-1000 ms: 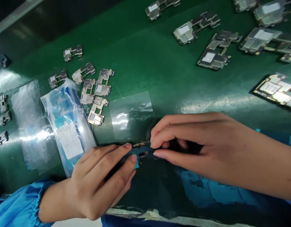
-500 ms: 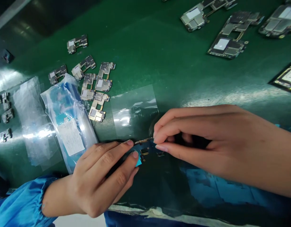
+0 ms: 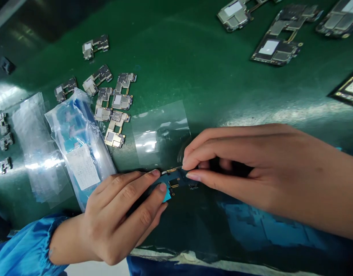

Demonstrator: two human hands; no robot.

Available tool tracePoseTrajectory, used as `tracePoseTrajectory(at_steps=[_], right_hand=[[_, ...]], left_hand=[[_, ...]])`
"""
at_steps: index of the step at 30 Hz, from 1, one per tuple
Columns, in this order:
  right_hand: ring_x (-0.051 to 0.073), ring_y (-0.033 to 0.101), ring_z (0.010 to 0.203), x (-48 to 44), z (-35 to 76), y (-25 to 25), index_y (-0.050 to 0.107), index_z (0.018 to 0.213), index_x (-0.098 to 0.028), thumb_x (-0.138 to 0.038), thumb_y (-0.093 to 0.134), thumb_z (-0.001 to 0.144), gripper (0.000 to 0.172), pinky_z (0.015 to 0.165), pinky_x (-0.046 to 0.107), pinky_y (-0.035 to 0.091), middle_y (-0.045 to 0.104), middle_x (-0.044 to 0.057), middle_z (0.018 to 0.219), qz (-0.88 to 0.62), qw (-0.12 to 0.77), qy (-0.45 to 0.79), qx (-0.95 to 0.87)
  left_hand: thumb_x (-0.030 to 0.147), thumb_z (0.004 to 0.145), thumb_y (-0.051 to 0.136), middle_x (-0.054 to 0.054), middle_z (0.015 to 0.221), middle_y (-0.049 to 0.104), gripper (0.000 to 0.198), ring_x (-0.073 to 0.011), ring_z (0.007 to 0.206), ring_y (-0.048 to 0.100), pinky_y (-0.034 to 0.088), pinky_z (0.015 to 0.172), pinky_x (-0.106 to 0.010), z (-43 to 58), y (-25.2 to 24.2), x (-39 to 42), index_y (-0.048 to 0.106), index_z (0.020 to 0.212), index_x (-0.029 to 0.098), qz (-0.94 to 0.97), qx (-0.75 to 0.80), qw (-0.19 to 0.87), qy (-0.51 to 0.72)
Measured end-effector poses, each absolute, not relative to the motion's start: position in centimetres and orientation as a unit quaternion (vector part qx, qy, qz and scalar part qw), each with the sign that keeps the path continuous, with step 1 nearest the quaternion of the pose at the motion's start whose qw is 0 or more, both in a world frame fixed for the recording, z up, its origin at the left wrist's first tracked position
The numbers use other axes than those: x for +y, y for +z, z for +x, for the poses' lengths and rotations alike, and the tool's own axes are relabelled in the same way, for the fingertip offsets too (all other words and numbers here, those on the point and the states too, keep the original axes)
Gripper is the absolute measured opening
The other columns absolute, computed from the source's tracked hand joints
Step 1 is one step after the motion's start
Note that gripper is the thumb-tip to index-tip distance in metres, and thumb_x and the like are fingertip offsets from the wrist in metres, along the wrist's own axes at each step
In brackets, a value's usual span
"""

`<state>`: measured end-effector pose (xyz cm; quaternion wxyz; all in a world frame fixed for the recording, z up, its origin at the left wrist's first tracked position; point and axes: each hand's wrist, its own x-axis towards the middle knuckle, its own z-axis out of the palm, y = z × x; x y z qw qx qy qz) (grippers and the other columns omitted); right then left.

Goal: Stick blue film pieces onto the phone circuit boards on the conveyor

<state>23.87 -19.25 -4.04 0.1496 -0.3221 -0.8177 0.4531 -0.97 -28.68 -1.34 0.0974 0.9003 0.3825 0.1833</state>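
Between my hands is a small dark circuit board [image 3: 180,179] with gold-edged parts, partly hidden by fingers. My left hand [image 3: 127,211] is closed on its left end, with a bright blue patch [image 3: 167,194] showing by the fingertip. At the board's right end, the thumb and fingertips of my right hand [image 3: 239,165] pinch its upper edge. Just beyond the board a clear plastic sheet [image 3: 162,132] lies flat on the green mat.
Several circuit boards [image 3: 119,99] lie at the upper left, and more boards [image 3: 275,42] at the upper right. A plastic bag [image 3: 84,165] with a white label rests left of my hands, beside clear plastic bags [image 3: 41,153]. Blue sheets [image 3: 274,230] lie at the lower right.
The view has shifted slightly, and the board now shows a little more of its face between my hands. Both hands keep their hold, the right fingertips slightly further left.
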Motion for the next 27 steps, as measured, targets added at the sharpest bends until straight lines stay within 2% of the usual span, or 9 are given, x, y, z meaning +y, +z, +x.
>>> tracePoseTrajectory(at_steps=[10,27], right_hand=[[0.011,0.062,0.059,-19.4,24.0,-4.4,0.070,0.094,-0.024,-0.016,0.061,0.092,0.012,0.057,0.025,0.048,0.073,0.000,0.099,-0.313,0.171,0.452,-0.818],[0.014,0.065,0.064,-19.8,24.2,-5.1,0.069,0.097,-0.028,-0.020,0.060,0.095,0.013,0.062,0.029,0.051,0.073,-0.001,0.102,-0.303,0.183,0.435,-0.828]], left_hand=[[0.008,0.085,0.080,-0.022,0.103,0.079,0.018,-0.0321,0.096,0.078,0.070,0.077,-0.041,-0.8,-1.0,-28.5,0.077,0.102,0.002,0.901,0.388,0.100,0.168],[0.007,0.084,0.080,-0.021,0.105,0.079,0.021,-0.0326,0.096,0.079,0.070,0.075,-0.041,-1.0,-1.2,-28.6,0.076,0.105,0.003,0.903,0.386,0.099,0.159]])
